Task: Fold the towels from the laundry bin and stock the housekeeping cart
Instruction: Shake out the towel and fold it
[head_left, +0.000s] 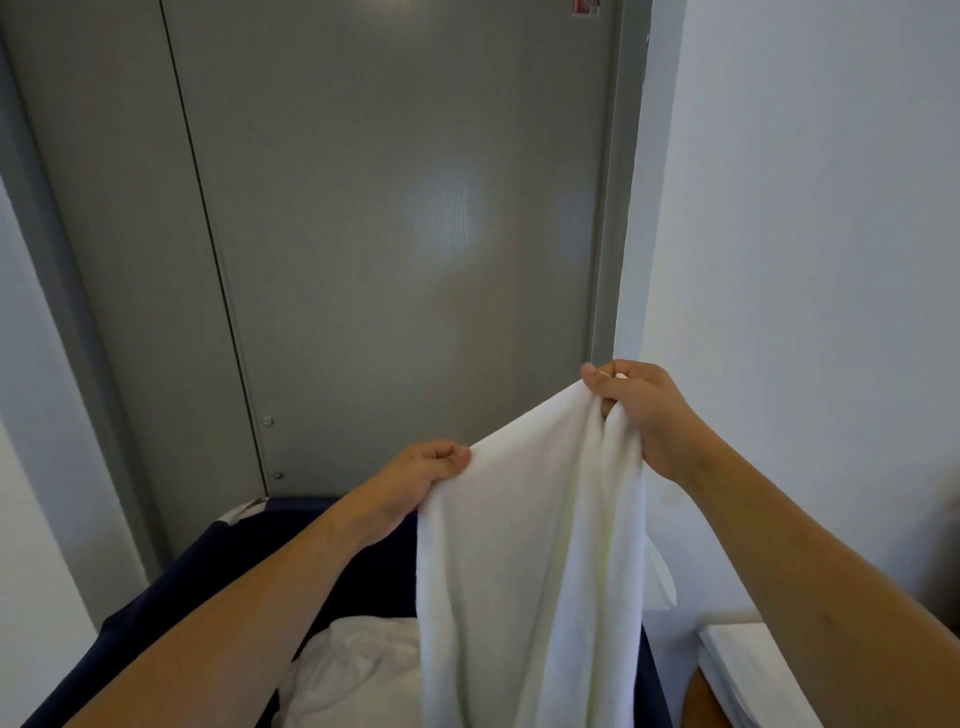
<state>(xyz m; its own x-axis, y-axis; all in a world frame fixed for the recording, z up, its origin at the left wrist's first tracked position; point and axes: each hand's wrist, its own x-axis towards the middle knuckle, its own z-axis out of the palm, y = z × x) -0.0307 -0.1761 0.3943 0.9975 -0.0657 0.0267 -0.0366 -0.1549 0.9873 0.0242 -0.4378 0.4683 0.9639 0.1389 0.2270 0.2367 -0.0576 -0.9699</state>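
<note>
While both fists pinch its top edge, left hand (421, 475) and right hand (641, 410) hold a white towel (530, 561) (hanging bunched) above the navy bin (218, 561).

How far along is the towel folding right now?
Done: a stack of folded white linen sits at lower right. In hand: left hand and right hand hold a white terry towel up, unfolded. Left: more white laundry lies in the navy fabric bin.
</note>
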